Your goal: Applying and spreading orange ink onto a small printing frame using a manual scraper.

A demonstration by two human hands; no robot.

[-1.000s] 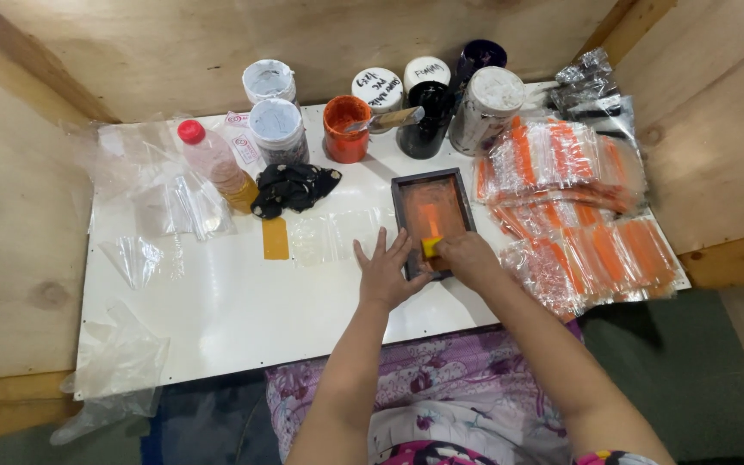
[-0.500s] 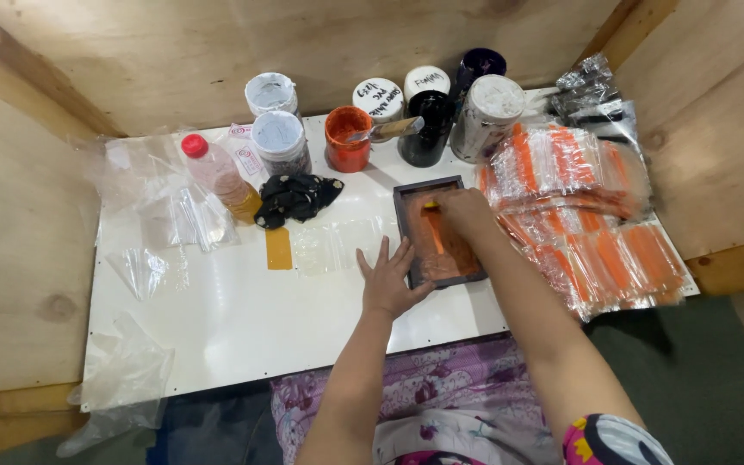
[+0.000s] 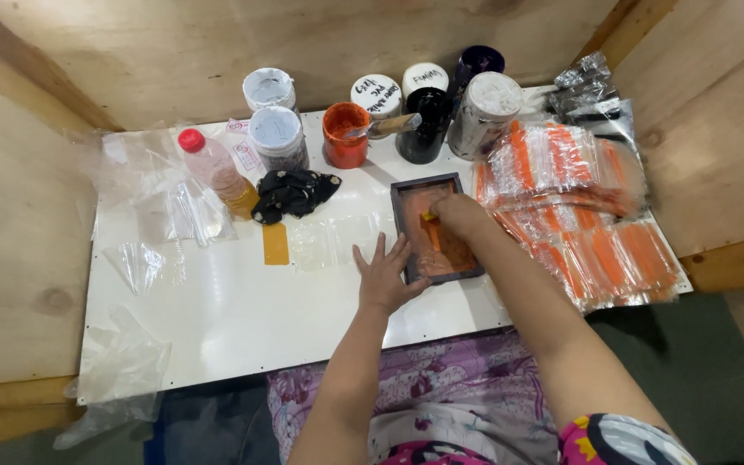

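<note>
Small dark printing frame (image 3: pixel 435 226) sits centre-right on the white board (image 3: pixel 217 319), just left of the orange-printed bags (image 3: pixel 579 207). Left hand (image 3: pixel 385 277) – fingers spread flat, pinning its near-left edge. Right hand (image 3: pixel 458 215) closed on a small yellow squeegee (image 3: pixel 430 226) inside. Frame looks light and stiff, ink likely slippery – best gripped by the rim.
</note>
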